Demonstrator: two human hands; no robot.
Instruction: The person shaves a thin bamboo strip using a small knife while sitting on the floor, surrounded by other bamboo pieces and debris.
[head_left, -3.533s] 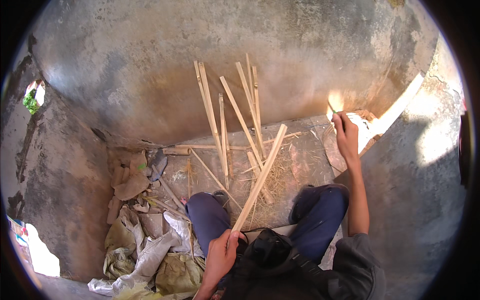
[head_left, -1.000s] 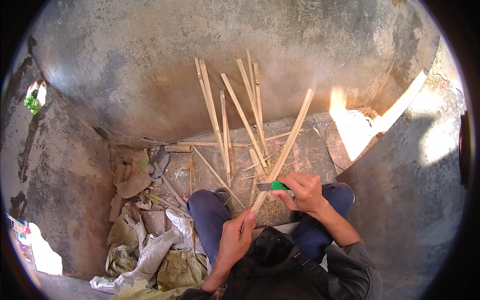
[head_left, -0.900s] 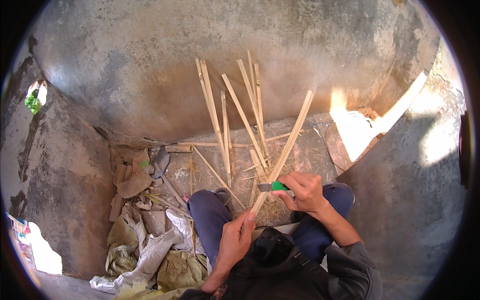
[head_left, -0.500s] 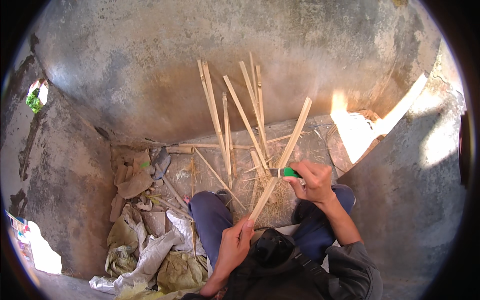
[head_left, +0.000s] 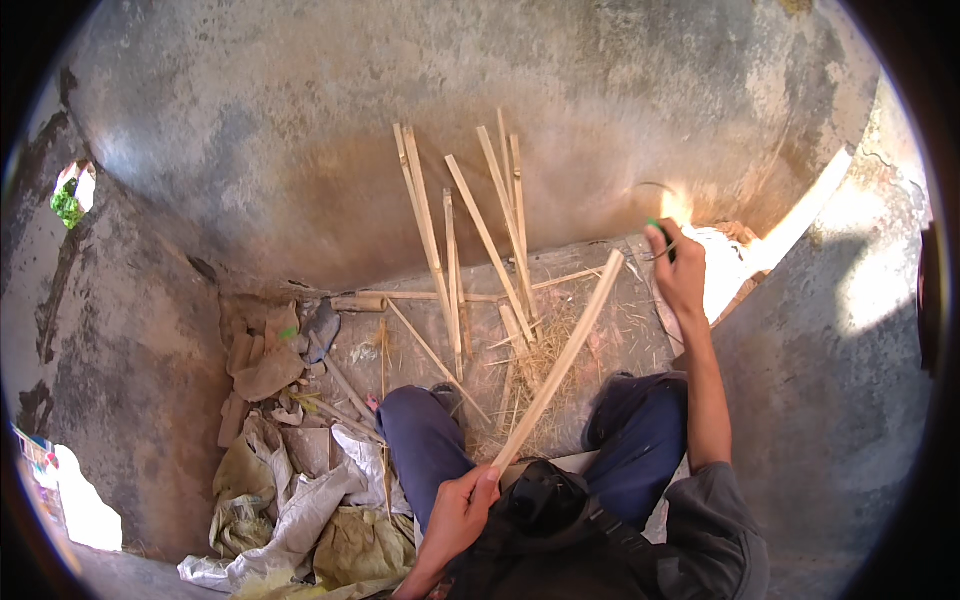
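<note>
My left hand is wrapped round the lower end of a long pale bamboo strip, which slants up and away to the right between my knees. Out beyond the strip's far end, my raised right hand grips a knife, of which a bit of green handle shows; its blade is hard to make out. A thin curled shaving is in the air just above that hand. Fine shavings lie heaped on the floor under the strip.
Several bamboo strips lean on the concrete wall ahead. Crumpled sacks and broken rubble lie to the left. Another wall rises close on the right. A short bamboo piece rests at the wall's foot.
My right hand has moved with the knife off the strip, up and to the right. The strip's far end has dropped lower, while my left hand keeps its hold, slightly lower.
</note>
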